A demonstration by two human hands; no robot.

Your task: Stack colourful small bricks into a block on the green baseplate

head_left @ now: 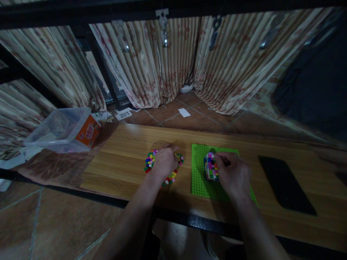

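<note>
A green studded baseplate (200,180) lies on the wooden table (127,144). On it stands a small block tower of many-coloured bricks (210,167). My right hand (233,173) rests against the tower's right side, fingers curled onto its top. To the left a heap of loose coloured bricks (150,160) lies on the wood. My left hand (164,160) is laid over that heap, fingers bent down into it; what they pinch is hidden.
A dark flat phone-like slab (284,186) lies on the table at the right. A clear plastic tub with an orange label (65,130) sits at the left end. Striped curtains (151,61) hang behind, above a tiled floor with paper scraps (184,112).
</note>
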